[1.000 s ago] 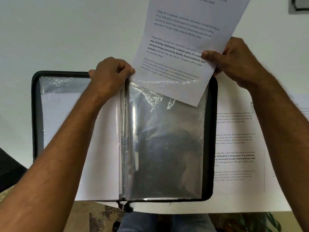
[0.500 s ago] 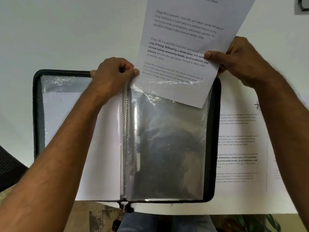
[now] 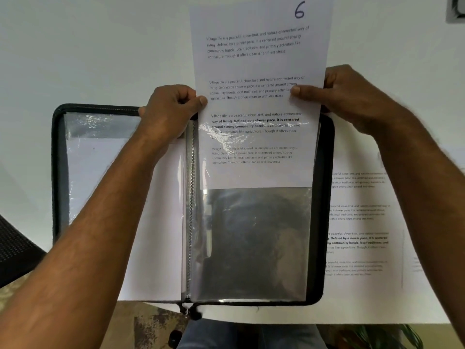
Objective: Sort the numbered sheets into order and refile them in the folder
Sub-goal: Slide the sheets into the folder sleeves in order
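Observation:
A black zip folder point(image 3: 58, 172) lies open on the white table, with clear plastic sleeves on both sides. A printed sheet marked 6 point(image 3: 259, 61) stands upright, its lower third inside the right-hand sleeve point(image 3: 254, 243). My left hand point(image 3: 171, 112) pinches the top left corner of that sleeve and the sheet's left edge near the spine. My right hand point(image 3: 344, 94) grips the sheet's right edge, thumb on the front. The left-hand sleeve point(image 3: 100, 157) holds a white sheet.
Several more printed sheets point(image 3: 364, 222) lie on the table to the right of the folder, partly under my right arm. The table's near edge point(image 3: 327, 321) runs just below the folder. A dark chair point(image 3: 15, 250) stands at the left.
The sheet has straightened from a tilt and slid down into the right-hand sleeve. My right hand has moved with it, and my left hand stays at the sleeve's top corner.

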Motion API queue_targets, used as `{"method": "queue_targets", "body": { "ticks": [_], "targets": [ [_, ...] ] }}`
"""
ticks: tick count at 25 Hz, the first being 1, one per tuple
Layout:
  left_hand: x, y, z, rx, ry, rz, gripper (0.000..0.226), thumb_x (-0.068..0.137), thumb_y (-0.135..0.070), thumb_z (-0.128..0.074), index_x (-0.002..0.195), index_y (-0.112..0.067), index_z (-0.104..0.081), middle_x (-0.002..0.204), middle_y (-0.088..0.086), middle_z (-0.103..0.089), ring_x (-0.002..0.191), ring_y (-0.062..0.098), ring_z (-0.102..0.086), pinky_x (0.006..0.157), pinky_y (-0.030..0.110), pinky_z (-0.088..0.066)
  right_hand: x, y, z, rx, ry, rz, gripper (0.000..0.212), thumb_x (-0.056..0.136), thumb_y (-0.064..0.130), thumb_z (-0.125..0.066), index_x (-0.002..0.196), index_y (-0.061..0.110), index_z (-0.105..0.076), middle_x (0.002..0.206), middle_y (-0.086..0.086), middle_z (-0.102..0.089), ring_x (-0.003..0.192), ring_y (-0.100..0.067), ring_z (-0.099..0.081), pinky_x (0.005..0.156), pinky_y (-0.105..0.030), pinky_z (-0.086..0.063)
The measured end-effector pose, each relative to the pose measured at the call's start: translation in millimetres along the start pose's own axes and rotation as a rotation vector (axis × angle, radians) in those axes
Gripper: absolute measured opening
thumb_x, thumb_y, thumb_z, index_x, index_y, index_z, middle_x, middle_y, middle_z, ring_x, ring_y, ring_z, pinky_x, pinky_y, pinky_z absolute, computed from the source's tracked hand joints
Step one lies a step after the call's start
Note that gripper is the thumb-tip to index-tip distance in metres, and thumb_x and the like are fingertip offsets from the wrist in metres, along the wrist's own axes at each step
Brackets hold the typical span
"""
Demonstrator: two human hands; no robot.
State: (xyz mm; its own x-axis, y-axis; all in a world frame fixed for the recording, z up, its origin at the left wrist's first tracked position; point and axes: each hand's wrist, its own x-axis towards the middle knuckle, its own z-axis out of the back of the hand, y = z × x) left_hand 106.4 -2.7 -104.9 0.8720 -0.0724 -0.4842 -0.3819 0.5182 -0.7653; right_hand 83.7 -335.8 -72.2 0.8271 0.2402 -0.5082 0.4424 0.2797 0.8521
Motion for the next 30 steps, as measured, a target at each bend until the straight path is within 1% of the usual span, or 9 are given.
{"method": "queue_targets", "body": {
  "ticks": [4, 6, 9, 13, 17, 21, 24, 27, 30],
  "targets": [
    [-2.8, -4.1, -1.6, -0.032, -0.004, 0.009, 0.031, 0.093, -0.045, -0.071, 0.073, -0.022, -0.068, 0.077, 0.005, -0.066, 0.052, 0.007, -0.049, 0.063, 0.033, -0.042, 1.2, 1.1, 0.7, -0.179, 0.112, -0.073, 0.032, 0.091, 0.036, -0.073, 0.121, 0.025, -0.072, 0.114, 0.015, -0.077, 0.105, -0.007, -0.074, 0.090, -0.024, -0.059],
    [-2.9, -5.9, -2.6, -0.051, -0.001, 0.022, 0.031, 0.091, -0.049, -0.072, 0.072, -0.025, -0.069, 0.071, 0.000, -0.065, 0.048, 0.003, -0.047, 0.071, 0.035, -0.040, 2.1, 0.1, 1.2, -0.260, 0.151, -0.128, 0.039, 0.087, 0.038, -0.076, 0.124, 0.023, -0.072, 0.115, 0.013, -0.077, 0.105, -0.010, -0.073, 0.092, -0.028, -0.058],
    [-1.4, -3.2, -2.3, -0.036, -0.005, 0.021, 0.037, 0.080, -0.059, -0.072, 0.066, -0.025, -0.067, 0.062, -0.009, -0.061, 0.052, 0.006, -0.049, 0.084, 0.048, -0.037, 2.8, 1.6, -1.3, -0.196, 0.022, -0.086, 0.037, 0.090, 0.037, -0.076, 0.123, 0.021, -0.073, 0.115, 0.010, -0.077, 0.105, -0.013, -0.074, 0.093, -0.032, -0.057],
    [3.1, 2.7, -2.0, -0.008, -0.015, 0.013, 0.049, 0.076, -0.067, -0.069, 0.073, -0.019, -0.067, 0.077, 0.005, -0.071, 0.070, 0.018, -0.065, 0.107, 0.057, -0.044, 1.5, 1.2, -0.8, -0.186, 0.007, -0.078, 0.030, 0.095, 0.034, -0.072, 0.124, 0.026, -0.071, 0.116, 0.014, -0.075, 0.103, -0.008, -0.073, 0.089, -0.024, -0.056],
    [2.8, 1.1, -5.0, -0.050, -0.021, 0.030, 0.045, 0.072, -0.068, -0.069, 0.064, -0.024, -0.063, 0.062, -0.010, -0.055, 0.057, 0.011, -0.046, 0.085, 0.044, -0.034, 0.8, 1.8, -2.2, -0.351, 0.100, -0.138, 0.034, 0.093, 0.036, -0.073, 0.126, 0.027, -0.070, 0.116, 0.017, -0.073, 0.103, -0.005, -0.071, 0.090, -0.024, -0.054],
    [0.7, -1.1, -3.2, -0.039, -0.006, 0.043, 0.044, 0.067, -0.068, -0.073, 0.061, -0.025, -0.063, 0.067, -0.005, -0.060, 0.064, 0.015, -0.052, 0.086, 0.045, -0.043, 0.8, 3.1, -7.8, -0.162, -0.059, -0.073, 0.025, 0.096, 0.039, -0.069, 0.118, 0.028, -0.073, 0.114, 0.010, -0.077, 0.103, -0.009, -0.074, 0.091, -0.028, -0.057],
    [1.3, -1.7, -1.9, -0.039, -0.001, 0.036, 0.039, 0.075, -0.062, -0.076, 0.064, -0.026, -0.067, 0.067, -0.011, -0.064, 0.061, 0.007, -0.056, 0.089, 0.052, -0.046, 1.9, 5.4, -6.3, -0.326, -0.004, -0.105, 0.026, 0.095, 0.040, -0.070, 0.116, 0.027, -0.074, 0.113, 0.008, -0.077, 0.103, -0.015, -0.074, 0.091, -0.031, -0.058],
    [1.5, -1.3, -2.8, -0.056, -0.018, 0.048, 0.035, 0.078, -0.057, -0.076, 0.062, -0.028, -0.064, 0.059, -0.016, -0.056, 0.046, 0.002, -0.046, 0.083, 0.048, -0.032, 3.5, 6.4, -6.3, -0.463, 0.083, -0.157, 0.037, 0.093, 0.043, -0.072, 0.124, 0.023, -0.074, 0.115, 0.006, -0.076, 0.106, -0.020, -0.072, 0.101, -0.042, -0.056],
    [0.6, -1.0, -4.3, -0.054, -0.025, 0.054, 0.041, 0.085, -0.048, -0.077, 0.060, -0.022, -0.057, 0.057, -0.012, -0.052, 0.044, 0.005, -0.040, 0.074, 0.035, -0.037, 3.0, 8.0, -9.0, -0.397, -0.004, -0.111, 0.040, 0.093, 0.045, -0.071, 0.124, 0.020, -0.072, 0.116, 0.004, -0.076, 0.105, -0.020, -0.072, 0.100, -0.043, -0.056]
  ]
}}
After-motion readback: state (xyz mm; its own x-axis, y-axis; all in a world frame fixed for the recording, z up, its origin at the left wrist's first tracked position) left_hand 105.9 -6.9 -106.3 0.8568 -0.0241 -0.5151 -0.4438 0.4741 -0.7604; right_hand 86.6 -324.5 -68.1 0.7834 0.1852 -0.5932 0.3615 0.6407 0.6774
